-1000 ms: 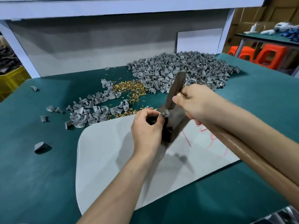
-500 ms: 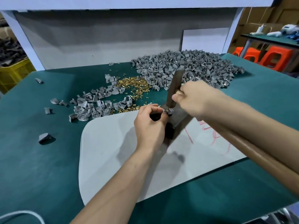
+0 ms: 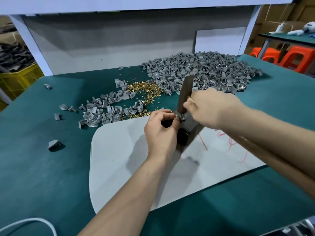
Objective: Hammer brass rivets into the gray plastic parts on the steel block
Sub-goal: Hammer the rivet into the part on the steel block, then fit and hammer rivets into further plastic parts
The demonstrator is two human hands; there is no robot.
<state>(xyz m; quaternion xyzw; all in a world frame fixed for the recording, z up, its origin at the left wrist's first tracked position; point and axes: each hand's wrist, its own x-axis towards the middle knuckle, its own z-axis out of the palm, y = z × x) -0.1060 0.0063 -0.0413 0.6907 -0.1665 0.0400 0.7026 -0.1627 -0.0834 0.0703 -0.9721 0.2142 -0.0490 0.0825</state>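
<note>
Orange stools (image 3: 297,57), yellow crate (image 3: 19,79), pale mat (image 3: 119,159), possibly a white cable (image 3: 31,220)

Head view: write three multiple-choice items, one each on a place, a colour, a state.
1. The heap of small brass rivets lies: A on the pale mat; B between the small heap of gray plastic parts and the big heap; C in a crate.
2. The table cover is: A red; B teal green; C white.
3. The left hand: A lies flat; B hangs off the table; C pinches one gray part on the dark steel block.
B: gray heaps flank the rivets. B: teal shows all round. C: its fingers curl on the part.
</note>
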